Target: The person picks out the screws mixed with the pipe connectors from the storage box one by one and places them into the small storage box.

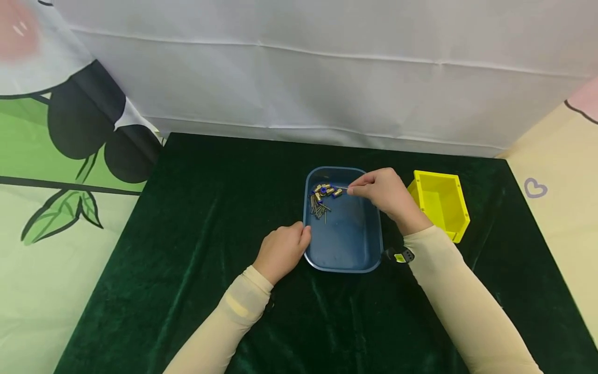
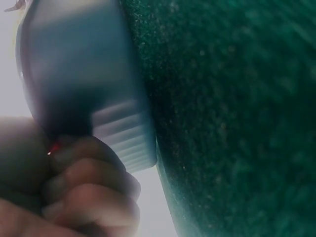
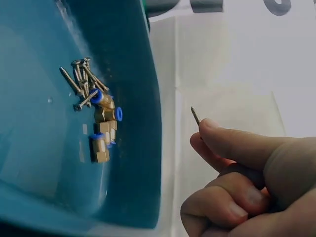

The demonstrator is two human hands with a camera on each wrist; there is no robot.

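A screw [image 3: 195, 115] is pinched between the thumb and index finger of my right hand [image 1: 383, 192], its threaded end sticking out past the fingertips. That hand is over the upper right part of a blue tray [image 1: 345, 249]. Inside the tray lie a small pile of loose screws [image 3: 83, 79] and several brass fittings with blue collars [image 3: 101, 143], grouped toward the far left. My left hand [image 1: 282, 249] grips the tray's left rim; in the left wrist view its fingers [image 2: 94, 187] are curled against the tray's ribbed side.
A yellow open-topped bin [image 1: 439, 202] stands to the right of the tray, close to my right forearm. Dark green cloth [image 1: 224, 182] covers the table. White fabric [image 1: 299, 83] hangs behind the far edge, and printed fabric [image 1: 60, 218] is at the left.
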